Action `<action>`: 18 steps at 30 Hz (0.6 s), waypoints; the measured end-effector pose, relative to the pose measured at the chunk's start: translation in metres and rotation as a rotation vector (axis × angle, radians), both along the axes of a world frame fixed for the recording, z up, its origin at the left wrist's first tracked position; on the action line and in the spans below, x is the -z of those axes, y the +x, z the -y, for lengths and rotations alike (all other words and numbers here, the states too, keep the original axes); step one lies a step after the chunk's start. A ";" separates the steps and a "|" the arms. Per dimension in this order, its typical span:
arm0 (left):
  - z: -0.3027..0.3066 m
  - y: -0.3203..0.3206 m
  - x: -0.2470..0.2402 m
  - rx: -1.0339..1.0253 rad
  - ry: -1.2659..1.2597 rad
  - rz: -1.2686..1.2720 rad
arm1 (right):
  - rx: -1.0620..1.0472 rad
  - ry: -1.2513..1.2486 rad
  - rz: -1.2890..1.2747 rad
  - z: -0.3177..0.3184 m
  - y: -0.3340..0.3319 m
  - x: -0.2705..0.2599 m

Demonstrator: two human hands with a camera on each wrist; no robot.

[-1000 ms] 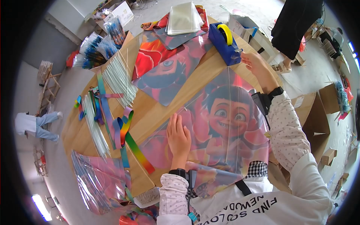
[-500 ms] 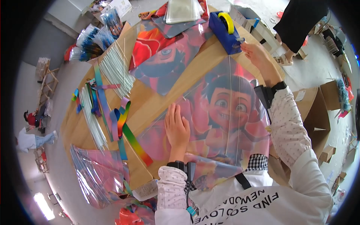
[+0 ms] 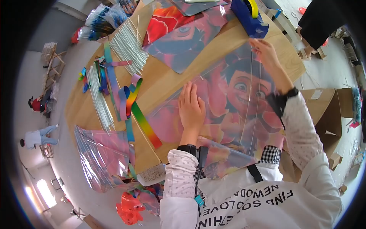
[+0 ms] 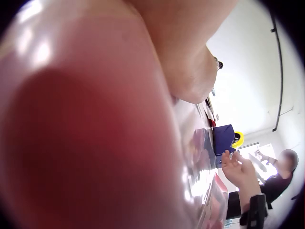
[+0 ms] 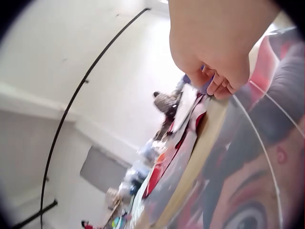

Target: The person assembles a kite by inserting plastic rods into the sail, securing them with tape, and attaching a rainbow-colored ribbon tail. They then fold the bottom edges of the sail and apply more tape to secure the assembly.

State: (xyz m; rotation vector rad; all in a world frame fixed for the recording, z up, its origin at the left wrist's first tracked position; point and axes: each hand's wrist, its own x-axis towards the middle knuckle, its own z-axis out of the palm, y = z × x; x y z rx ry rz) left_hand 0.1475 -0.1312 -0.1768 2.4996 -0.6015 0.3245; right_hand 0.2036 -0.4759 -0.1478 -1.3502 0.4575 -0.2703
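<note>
A translucent printed plastic kite sheet with a cartoon face lies on the wooden table in front of me. Thin white rods run across it. My left hand rests flat on the sheet's left part, fingers straight. Near the sheet's far tip, my right hand pinches a short piece of clear tape, mostly hidden by the fingers; the right wrist view shows thumb and fingertips drawn together. Just beyond that hand stands a blue tape dispenser with a yellow roll.
Rainbow ribbons and bundles of white rods lie at the left of the table. Another printed sheet is at the back, and folded plastic sheets hang over the near left edge. A cardboard box stands at the right.
My right hand has come away from the dispenser's cutting edge, back toward the sheet's far tip, with the piece of tape. The left hand stays flat on the sheet. The head view has shifted.
</note>
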 end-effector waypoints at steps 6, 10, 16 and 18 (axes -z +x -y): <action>0.017 0.010 -0.016 -0.063 -0.085 -0.019 | -0.369 -0.327 0.039 -0.085 -0.052 -0.014; 0.037 0.023 -0.015 -0.010 -0.202 -0.081 | -0.410 -0.246 -0.042 -0.122 -0.050 -0.006; 0.044 0.018 -0.003 -0.095 -0.360 -0.127 | -0.320 -0.098 -0.232 -0.145 -0.029 -0.003; 0.043 0.017 -0.004 -0.087 -0.351 -0.111 | -0.277 -0.068 -0.269 -0.148 -0.026 0.002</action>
